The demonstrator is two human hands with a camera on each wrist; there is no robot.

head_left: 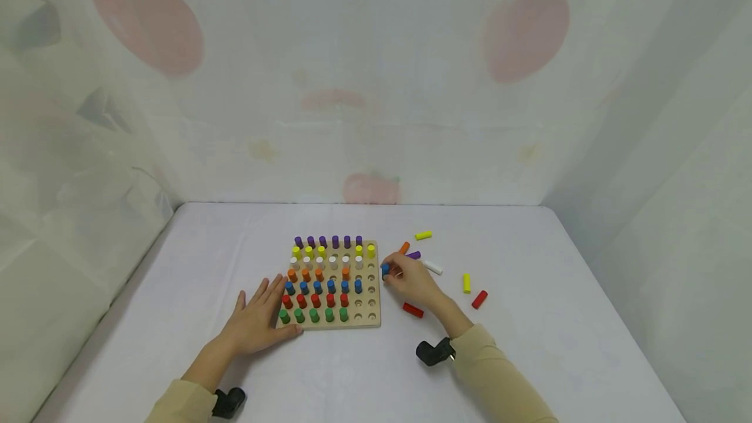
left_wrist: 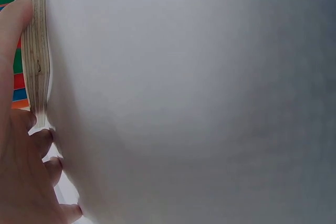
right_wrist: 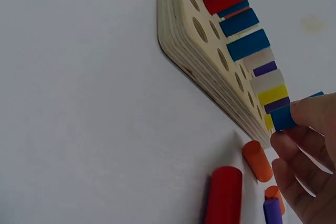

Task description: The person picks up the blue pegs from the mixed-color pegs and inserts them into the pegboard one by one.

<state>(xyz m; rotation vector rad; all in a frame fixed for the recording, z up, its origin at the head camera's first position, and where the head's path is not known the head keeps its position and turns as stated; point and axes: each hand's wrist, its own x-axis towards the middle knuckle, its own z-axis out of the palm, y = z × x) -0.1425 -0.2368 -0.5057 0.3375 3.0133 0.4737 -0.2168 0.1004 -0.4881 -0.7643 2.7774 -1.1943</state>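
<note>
A wooden peg board lies on the table with rows of upright coloured pegs: purple at the far side, then yellow, white, orange, blue, red, and green nearest. Bare holes show mostly toward its right side, with a few gaps within the yellow and orange rows. My left hand rests against the board's left side, fingers extended along it and thumb at the near left corner. My right hand pinches a blue peg between thumb and fingertips, just beyond the board's right edge, level with the orange row.
Loose pegs lie right of the board: a red peg, another red peg, a yellow peg, a farther yellow peg, a white peg, a purple peg and an orange peg. Hanging cloth encloses the table.
</note>
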